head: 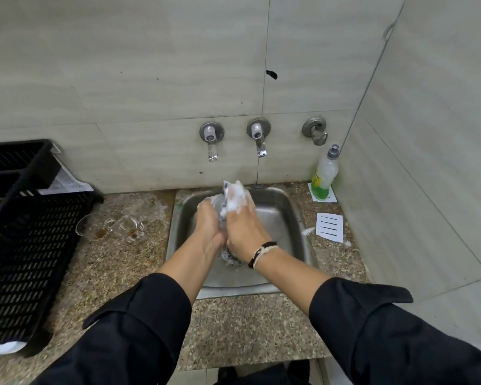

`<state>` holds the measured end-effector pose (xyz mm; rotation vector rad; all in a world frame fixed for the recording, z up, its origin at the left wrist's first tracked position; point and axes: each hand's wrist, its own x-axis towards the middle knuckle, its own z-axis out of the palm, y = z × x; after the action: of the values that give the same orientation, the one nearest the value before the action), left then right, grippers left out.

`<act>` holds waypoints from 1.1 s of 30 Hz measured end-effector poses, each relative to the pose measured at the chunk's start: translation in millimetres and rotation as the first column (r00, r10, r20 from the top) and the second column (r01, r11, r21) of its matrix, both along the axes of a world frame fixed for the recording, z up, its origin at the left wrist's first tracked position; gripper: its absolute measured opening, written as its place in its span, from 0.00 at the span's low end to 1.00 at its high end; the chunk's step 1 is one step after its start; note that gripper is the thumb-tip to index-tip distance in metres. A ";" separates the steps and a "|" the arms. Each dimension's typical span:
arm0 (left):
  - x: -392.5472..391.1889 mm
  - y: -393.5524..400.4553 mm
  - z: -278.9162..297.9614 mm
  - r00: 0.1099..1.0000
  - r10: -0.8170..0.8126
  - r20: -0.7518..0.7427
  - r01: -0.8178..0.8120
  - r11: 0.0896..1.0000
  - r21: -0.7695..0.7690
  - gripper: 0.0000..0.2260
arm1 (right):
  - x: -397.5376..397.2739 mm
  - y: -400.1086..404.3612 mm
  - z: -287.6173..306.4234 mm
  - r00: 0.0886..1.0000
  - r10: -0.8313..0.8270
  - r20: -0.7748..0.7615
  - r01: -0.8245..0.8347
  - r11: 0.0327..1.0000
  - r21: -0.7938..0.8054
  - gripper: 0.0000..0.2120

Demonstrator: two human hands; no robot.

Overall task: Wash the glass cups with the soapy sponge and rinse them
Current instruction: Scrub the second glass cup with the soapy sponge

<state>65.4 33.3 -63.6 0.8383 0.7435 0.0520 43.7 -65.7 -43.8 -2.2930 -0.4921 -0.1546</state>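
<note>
Over the steel sink [283, 207], my left hand [208, 226] grips a glass cup [220, 209], mostly hidden between both hands. My right hand [240, 226] holds a foamy sponge [233, 197] against the cup, its fingers covered in suds. Two more glass cups [95, 226] [131, 227] with brown dregs lie on the granite counter [122, 273] left of the sink.
A black plastic crate [25, 245] fills the counter's left side. Two wall taps [212, 140] [258, 137] hang above the sink; a third fitting [315, 130] is at the right. A dish soap bottle [325, 173] stands in the right corner, with a lined white card [329, 227] nearby.
</note>
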 end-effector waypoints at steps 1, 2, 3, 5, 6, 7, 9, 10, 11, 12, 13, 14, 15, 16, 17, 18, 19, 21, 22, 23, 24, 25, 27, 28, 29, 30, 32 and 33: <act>0.8 2.1 -1.1 0.999 0.036 -0.001 -0.036 0.999 -0.005 0.11 | -2.0 1.0 -3.0 0.999 0.039 -0.036 -0.040 0.999 -0.013 0.26; 0.2 3.3 -3.9 0.998 0.059 -0.007 -0.059 0.998 -0.006 0.12 | -2.5 -0.2 -3.4 0.999 0.043 -0.025 -0.044 0.998 -0.053 0.22; -0.4 1.7 -5.8 0.998 0.066 0.007 -0.066 0.997 -0.028 0.13 | -1.3 -0.5 -2.3 0.992 0.052 -0.116 -0.051 0.999 0.018 0.12; -0.3 -6.2 -7.1 0.995 0.092 0.022 -0.092 0.995 -0.025 0.12 | 10.1 0.2 2.7 0.967 0.037 -0.254 -0.028 0.999 0.042 0.08; 0.2 -10.2 -4.4 0.991 0.135 0.017 -0.135 0.991 0.001 0.12 | 14.7 2.3 6.2 0.944 0.037 -0.327 -0.033 0.999 0.018 0.09; 1.7 -13.0 -1.7 0.983 0.181 0.035 -0.181 0.983 -0.001 0.12 | 20.7 5.0 5.7 0.904 0.036 -0.426 -0.028 0.999 0.024 0.10; 5.0 -9.3 3.6 0.968 0.237 0.081 -0.238 0.971 0.005 0.14 | 20.8 11.7 13.6 0.745 0.031 -0.666 0.103 0.982 0.161 0.14; 5.1 -6.5 5.0 0.971 0.219 0.095 -0.226 0.972 0.070 0.15 | 20.6 12.6 19.9 0.682 0.049 -0.730 0.206 0.944 0.256 0.11; 5.9 -3.0 2.0 0.983 0.162 0.083 -0.175 0.965 0.196 0.18 | 21.1 13.2 24.5 0.618 0.094 -0.781 0.299 0.890 0.344 0.08; 4.4 1.2 -1.3 0.996 0.072 0.046 -0.085 0.907 0.413 0.20 | 23.1 12.8 27.7 0.550 0.151 -0.821 0.384 0.827 0.409 0.09; 1.6 4.4 -1.9 0.999 -0.019 0.037 -0.008 0.780 0.625 0.20 | 26.5 12.8 27.7 0.502 0.190 -0.844 0.428 0.793 0.433 0.12; -1.9 7.1 -0.7 0.987 -0.134 0.091 0.014 0.626 0.780 0.18 | 24.7 10.3 37.3 0.468 0.194 -0.862 0.445 0.792 0.419 0.15; -3.7 9.7 0.9 0.952 -0.269 0.149 0.003 0.492 0.871 0.16 | 27.2 9.9 38.3 0.436 0.228 -0.871 0.454 0.780 0.431 0.19; -3.5 12.1 6.1 0.917 -0.366 0.156 -0.005 0.381 0.924 0.15 | 28.3 8.5 39.2 0.409 0.264 -0.873 0.466 0.763 0.449 0.20; -1.3 15.2 10.8 0.889 -0.437 0.140 -0.003 0.301 0.954 0.15 | 31.8 7.3 37.6 0.391 0.295 -0.872 0.482 0.741 0.467 0.19; 2.4 18.3 15.8 0.871 -0.481 0.095 0.023 0.234 0.972 0.16 | 33.4 4.0 38.0 0.376 0.316 -0.871 0.505 0.719 0.478 0.20; 6.4 21.5 19.7 0.851 -0.522 0.062 0.041 0.183 0.982 0.17 | 35.1 -0.1 38.4 0.362 0.318 -0.876 0.514 0.716 0.472 0.20; 12.0 24.5 27.4 0.811 -0.585 -0.014 0.094 0.106 0.990 0.18 | 39.5 -9.9 33.4 0.345 0.344 -0.873 0.523 0.702 0.483 0.21; 12.5 22.1 32.9 0.794 -0.606 -0.041 0.121 0.093 0.988 0.18 | 39.9 -13.5 32.8 0.333 0.363 -0.870 0.543 0.681 0.491 0.21; 14.0 18.8 34.7 0.780 -0.625 -0.036 0.136 0.114 0.984 0.17 | 39.4 -19.0 33.1 0.331 0.372 -0.867 0.547 0.674 0.497 0.22; 12.9 13.8 37.7 0.769 -0.638 -0.022 0.156 0.155 0.976 0.17 | 38.6 -24.6 33.9 0.307 0.395 -0.866 0.559 0.661 0.500 0.22; 13.0 10.2 35.2 0.766 -0.643 0.003 0.173 0.210 0.962 0.18 | 37.1 -31.4 33.0 0.289 0.397 -0.871 0.550 0.676 0.490 0.22; 12.9 5.7 27.8 0.811 -0.584 0.023 0.257 0.391 0.884 0.22 | 39.4 -46.4 37.3 0.265 0.338 -0.903 0.497 0.755 0.429 0.19; 13.0 4.9 23.5 0.850 -0.527 0.024 0.301 0.522 0.798 0.23 | 44.4 -55.9 37.9 0.335 0.228 -0.914 0.421 0.832 0.362 0.16; 14.0 6.2 18.2 0.889 -0.456 0.040 0.309 0.662 0.682 0.22 | 47.6 -63.4 42.0 0.405 0.149 -0.902 0.300 0.911 0.285 0.12; 13.2 8.1 16.6 0.922 -0.383 0.060 0.289 0.783 0.550 0.19 | 51.0 -70.9 46.0 0.562 -0.022 -0.827 0.170 0.981 0.089 0.10; 10.2 12.6 17.1 0.943 -0.318 0.101 0.258 0.886 0.385 0.12 | 57.4 -80.7 52.0 0.794 -0.168 -0.584 0.199 0.980 -0.013 0.04; 9.1 13.5 16.9 0.940 -0.322 0.111 0.265 0.897 0.355 0.09 | 59.3 -81.8 51.2 0.861 -0.171 -0.479 0.212 0.977 0.032 0.08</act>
<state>74.5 46.8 -46.7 1.2514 0.4456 -0.0242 103.0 -147.5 7.4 -2.1892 0.0002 0.2842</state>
